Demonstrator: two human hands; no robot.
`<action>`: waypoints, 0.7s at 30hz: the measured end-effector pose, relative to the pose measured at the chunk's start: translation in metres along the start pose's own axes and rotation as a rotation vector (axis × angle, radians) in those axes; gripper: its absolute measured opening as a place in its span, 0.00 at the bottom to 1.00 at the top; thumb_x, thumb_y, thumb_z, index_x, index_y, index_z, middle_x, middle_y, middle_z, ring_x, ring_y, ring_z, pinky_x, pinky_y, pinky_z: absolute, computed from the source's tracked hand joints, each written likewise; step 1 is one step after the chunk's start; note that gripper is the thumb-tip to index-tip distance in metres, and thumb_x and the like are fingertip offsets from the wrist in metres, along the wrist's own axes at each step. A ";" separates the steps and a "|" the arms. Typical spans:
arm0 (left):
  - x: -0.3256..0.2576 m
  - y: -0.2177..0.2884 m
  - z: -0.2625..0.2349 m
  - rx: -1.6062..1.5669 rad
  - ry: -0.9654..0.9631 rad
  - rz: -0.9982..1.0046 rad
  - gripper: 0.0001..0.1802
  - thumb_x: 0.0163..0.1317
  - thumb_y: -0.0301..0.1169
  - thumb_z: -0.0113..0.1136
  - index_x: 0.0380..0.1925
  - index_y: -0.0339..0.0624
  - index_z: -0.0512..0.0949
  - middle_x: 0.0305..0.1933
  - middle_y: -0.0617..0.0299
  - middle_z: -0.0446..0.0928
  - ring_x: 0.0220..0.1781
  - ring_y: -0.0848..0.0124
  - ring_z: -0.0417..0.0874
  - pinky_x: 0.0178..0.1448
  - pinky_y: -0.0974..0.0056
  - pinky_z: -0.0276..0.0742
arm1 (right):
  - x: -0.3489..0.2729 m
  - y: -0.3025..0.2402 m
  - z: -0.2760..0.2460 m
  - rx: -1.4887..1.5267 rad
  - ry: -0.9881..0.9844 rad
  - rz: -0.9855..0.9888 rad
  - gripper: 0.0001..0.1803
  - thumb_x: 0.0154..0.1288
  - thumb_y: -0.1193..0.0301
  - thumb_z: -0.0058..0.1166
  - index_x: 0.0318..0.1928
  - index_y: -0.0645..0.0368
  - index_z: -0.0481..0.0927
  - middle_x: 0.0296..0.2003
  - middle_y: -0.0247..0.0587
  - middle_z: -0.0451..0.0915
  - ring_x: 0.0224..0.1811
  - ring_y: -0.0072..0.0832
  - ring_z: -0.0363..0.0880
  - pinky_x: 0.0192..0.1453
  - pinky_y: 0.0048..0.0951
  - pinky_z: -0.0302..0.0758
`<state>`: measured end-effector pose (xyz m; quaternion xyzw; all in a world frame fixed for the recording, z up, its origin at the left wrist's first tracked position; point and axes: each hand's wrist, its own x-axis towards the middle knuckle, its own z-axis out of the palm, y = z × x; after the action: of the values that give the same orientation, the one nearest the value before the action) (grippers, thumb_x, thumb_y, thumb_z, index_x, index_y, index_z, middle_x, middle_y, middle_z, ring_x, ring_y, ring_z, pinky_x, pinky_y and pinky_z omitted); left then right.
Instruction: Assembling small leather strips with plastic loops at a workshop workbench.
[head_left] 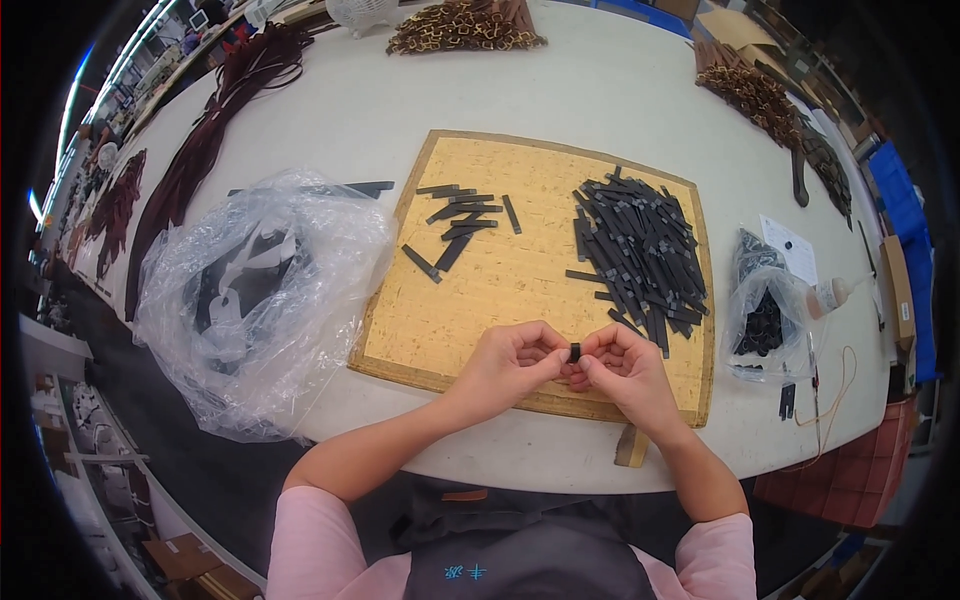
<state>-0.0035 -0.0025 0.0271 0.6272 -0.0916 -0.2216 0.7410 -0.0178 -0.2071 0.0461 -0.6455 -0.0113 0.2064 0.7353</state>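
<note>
Head view: we pinched a small black piece (pixel 575 351) over the cork board (pixel 440 330).
Left hand (pixel 510 362) and right hand (pixel 620 365) both gripped it; folding seemed underway, needing steady fingertip pressure next.

Head-worn fisheye cam, steep downward look, close over white table (pixel 620 90), rim prob. warped.

Fingers (pixel 590 352) mostly hide the small black piece (pixel 575 351), perhaps folded.
</note>
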 end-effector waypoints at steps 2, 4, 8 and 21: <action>-0.003 0.002 0.001 0.088 0.069 0.064 0.07 0.70 0.26 0.60 0.40 0.30 0.79 0.35 0.60 0.84 0.40 0.76 0.87 0.45 0.71 0.83 | 0.003 0.001 0.002 0.028 0.008 0.001 0.06 0.72 0.78 0.55 0.46 0.66 0.75 0.40 0.41 0.82 0.41 0.24 0.85 0.47 0.25 0.85; -0.006 0.006 0.004 0.111 0.039 0.060 0.07 0.68 0.25 0.62 0.38 0.30 0.79 0.34 0.60 0.84 0.38 0.76 0.86 0.43 0.71 0.83 | 0.002 0.000 0.001 -0.032 0.039 0.003 0.05 0.71 0.79 0.56 0.43 0.66 0.74 0.38 0.41 0.82 0.39 0.24 0.85 0.45 0.25 0.85; -0.005 -0.007 0.002 0.171 0.011 0.134 0.07 0.68 0.26 0.63 0.38 0.32 0.79 0.34 0.60 0.84 0.38 0.78 0.84 0.44 0.71 0.83 | 0.001 0.007 0.005 -0.079 0.078 -0.019 0.03 0.71 0.81 0.52 0.38 0.64 0.72 0.33 0.39 0.81 0.33 0.23 0.83 0.39 0.24 0.84; -0.009 -0.013 0.008 0.307 0.159 0.453 0.07 0.59 0.25 0.63 0.28 0.33 0.77 0.25 0.51 0.81 0.27 0.60 0.84 0.32 0.62 0.78 | 0.005 0.034 -0.020 -0.202 0.058 -0.112 0.03 0.75 0.76 0.54 0.44 0.63 0.77 0.36 0.41 0.82 0.37 0.26 0.83 0.44 0.25 0.82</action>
<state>-0.0175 -0.0076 0.0173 0.7109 -0.2035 0.0160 0.6730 -0.0169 -0.2218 0.0093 -0.7202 -0.0467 0.1442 0.6770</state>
